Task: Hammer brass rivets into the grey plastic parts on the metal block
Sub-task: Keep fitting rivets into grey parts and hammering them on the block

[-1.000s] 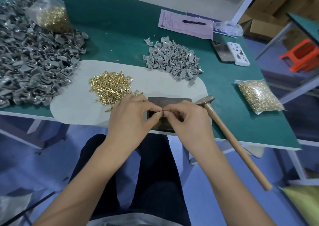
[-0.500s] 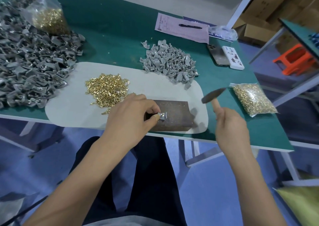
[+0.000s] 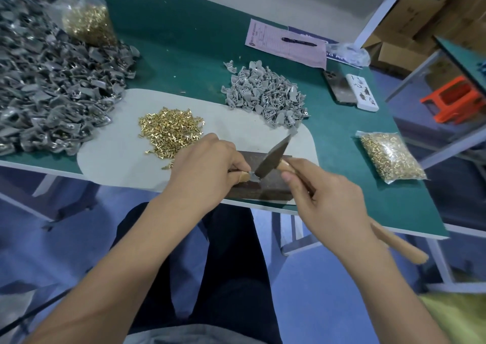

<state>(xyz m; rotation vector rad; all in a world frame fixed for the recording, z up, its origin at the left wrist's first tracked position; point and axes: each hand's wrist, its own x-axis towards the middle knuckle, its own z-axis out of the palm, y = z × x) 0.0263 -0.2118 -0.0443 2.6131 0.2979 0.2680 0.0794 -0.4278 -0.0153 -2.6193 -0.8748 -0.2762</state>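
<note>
A dark metal block (image 3: pixel 265 188) lies at the table's front edge on a pale mat (image 3: pixel 118 154). My left hand (image 3: pixel 205 167) pinches a small grey plastic part (image 3: pixel 253 177) against the block's top. My right hand (image 3: pixel 323 199) grips the wooden handle of a hammer (image 3: pixel 271 158); its metal head is down on the part. Loose brass rivets (image 3: pixel 171 130) are heaped on the mat left of the block. A pile of light grey plastic parts (image 3: pixel 265 96) sits behind the block.
A large heap of darker grey parts (image 3: pixel 52 80) fills the left of the green table (image 3: pixel 184 28). Bags of rivets stand at back left (image 3: pixel 86 20) and right (image 3: pixel 389 157). Paper with a pen (image 3: pixel 289 42), a phone (image 3: pixel 339 88) and a white box (image 3: pixel 361 95) lie at the back.
My right hand left the part, picked up the hammer, raised it, and has now swung its head down onto the part. My left hand stays on the part.
</note>
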